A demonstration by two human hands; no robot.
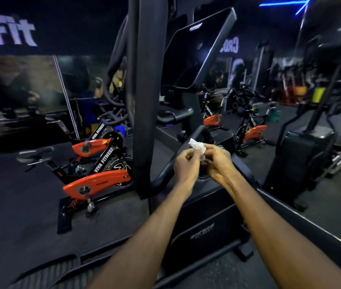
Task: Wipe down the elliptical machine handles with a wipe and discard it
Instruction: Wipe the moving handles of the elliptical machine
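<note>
Holding position at centre frame: left hand (186, 165) and right hand (217, 161), brought close together in front of the elliptical machine (198, 226), both forearms reaching up from the lower edge.

Item one — wipe (197, 146), small, white, crumpled. Pinched between the curled fingertips of both hands, its upper part sticking out above them. It sits just in front of the machine's curved black handle (171, 163), which passes behind the hands; whether wipe and handle touch cannot be told.

Item two — elliptical machine, black. Thick upright bar (148, 101) left of the hands; tilted dark console screen (194, 53) above them; base housing with a faint logo below the wrists.

Item three — spin bikes. Nearest one (96, 182) stands left of the upright bar, black frame with orange flywheel guard, "VIVA FITNESS" lettered on the frame. A second like it (90, 146) stands just behind. Two more orange-guarded bikes (251, 132) lie farther back on the right.

Item four — surroundings. Dark rubber floor (19, 205); white lettering "Fit" (13, 33) on the dark wall upper left; blue light strip (282, 4) upper right; another black machine (303, 155) at right.
</note>
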